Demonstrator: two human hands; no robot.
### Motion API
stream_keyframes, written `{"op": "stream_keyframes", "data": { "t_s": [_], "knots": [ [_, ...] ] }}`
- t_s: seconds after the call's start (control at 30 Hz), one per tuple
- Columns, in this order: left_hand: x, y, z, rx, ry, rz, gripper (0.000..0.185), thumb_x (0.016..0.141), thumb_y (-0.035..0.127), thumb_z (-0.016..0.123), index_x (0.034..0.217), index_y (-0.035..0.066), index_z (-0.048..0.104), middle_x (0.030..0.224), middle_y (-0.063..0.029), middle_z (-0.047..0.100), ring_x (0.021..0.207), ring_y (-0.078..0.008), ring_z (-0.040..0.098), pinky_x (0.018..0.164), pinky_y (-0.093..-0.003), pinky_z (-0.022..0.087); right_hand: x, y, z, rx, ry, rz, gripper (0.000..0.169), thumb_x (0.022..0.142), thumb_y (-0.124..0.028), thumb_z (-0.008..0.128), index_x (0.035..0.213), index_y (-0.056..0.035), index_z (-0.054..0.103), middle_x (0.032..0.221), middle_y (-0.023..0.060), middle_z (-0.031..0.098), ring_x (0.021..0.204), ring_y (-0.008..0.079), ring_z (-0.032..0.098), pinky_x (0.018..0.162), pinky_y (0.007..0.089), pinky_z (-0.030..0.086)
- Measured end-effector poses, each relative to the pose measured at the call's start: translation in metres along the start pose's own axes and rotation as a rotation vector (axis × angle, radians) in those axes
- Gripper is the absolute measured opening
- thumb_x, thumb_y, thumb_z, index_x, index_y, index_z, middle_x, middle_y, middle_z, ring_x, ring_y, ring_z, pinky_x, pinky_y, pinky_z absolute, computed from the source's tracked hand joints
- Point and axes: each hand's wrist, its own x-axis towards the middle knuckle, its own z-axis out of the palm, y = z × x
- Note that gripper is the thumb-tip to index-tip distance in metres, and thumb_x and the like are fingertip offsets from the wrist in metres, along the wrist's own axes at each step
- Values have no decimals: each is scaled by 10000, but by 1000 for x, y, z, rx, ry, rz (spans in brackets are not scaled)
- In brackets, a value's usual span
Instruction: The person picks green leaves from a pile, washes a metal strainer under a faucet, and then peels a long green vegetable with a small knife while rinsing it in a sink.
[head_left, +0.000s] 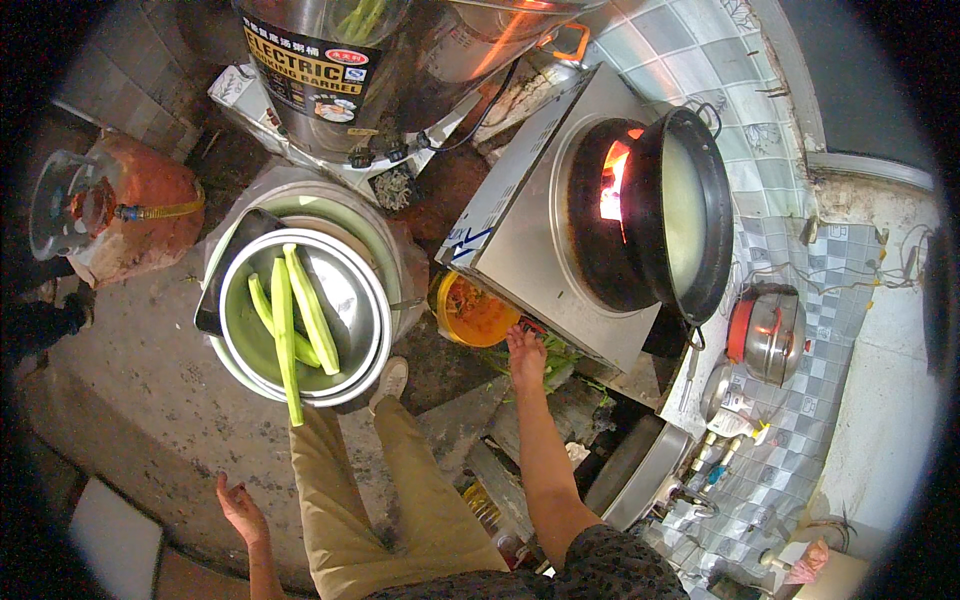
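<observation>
My right hand (526, 354) reaches to the lower front edge of a steel stove (517, 255), its fingertips by a dark and red part that may be a control. Fire glows in the burner under a black wok (658, 225), which holds pale liquid and sits tilted in this view. Beside my fingers is an orange bucket (477, 309) with reddish contents. My left hand (241, 510) hangs low at the left with nothing in it, fingers apart. Peeled green gourds or similar stalks (282, 330) lie in a metal bowl (380, 330) before my legs, one reaching over the rim.
Steel electric cooking barrels (315, 82) stand beyond the bowl. A gas cylinder or similar reddish container (154, 210) is at the far left. Green leafy stalks (559, 364) lie below the stove. A steel sink (649, 480), spray bottle (739, 426) and lidded pot (776, 337) are at the right.
</observation>
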Motion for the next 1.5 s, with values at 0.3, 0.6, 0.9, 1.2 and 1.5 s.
{"op": "stream_keyframes", "data": {
  "t_s": [0.3, 0.6, 0.9, 1.2, 1.5],
  "knots": [
    [-1, 11, 2, 0, -4, -11, 448, 845, -61, 393, 1278, 47, 370, 1246, -90, 431, 883, -194, 545, 743, -304, 484, -2, -2, 6, -43, 22, -15, 349, 883, -98, 519, 1089, 8, 259, 1003, 229, 551, 899, 335, 591, 821, 456, 501],
    [-2, 4, 8, -30, 46, 16, 435, 848, -47, 417, 1274, 30, 372, 1215, -107, 456, 872, -178, 547, 711, -284, 488, -7, -3, 16, -94, 67, -54, 164, 881, -70, 516, 816, -61, 365, 923, 238, 593, 869, 327, 611, 773, 412, 532],
    [-9, -10, 13, -4, -21, -31, 427, 846, -37, 433, 1266, 16, 377, 1221, -110, 459, 847, -177, 560, 646, -269, 477, -4, 2, 11, -220, 67, -125, 284, 883, -162, 540, 1012, 31, 376, 974, 216, 576, 858, 304, 613, 743, 387, 531],
    [-13, -7, 19, -49, 14, -34, 397, 859, -21, 421, 1253, 12, 388, 1219, -127, 460, 865, -193, 564, 609, -279, 455, -9, 5, 21, -448, 80, -283, 260, 899, -185, 504, 926, 66, 443, 877, 174, 614, 741, 275, 634, 661, 349, 545],
    [-25, 17, 15, -38, 64, -87, 406, 840, -40, 397, 1243, 15, 406, 1194, -142, 479, 855, -216, 558, 695, -319, 452, -28, -26, 39, -1980, 278, -642, 344, 857, -316, 560, 724, 0, 536, 578, 143, 572, 533, 238, 598, 475, 340, 475]
  ]
}}
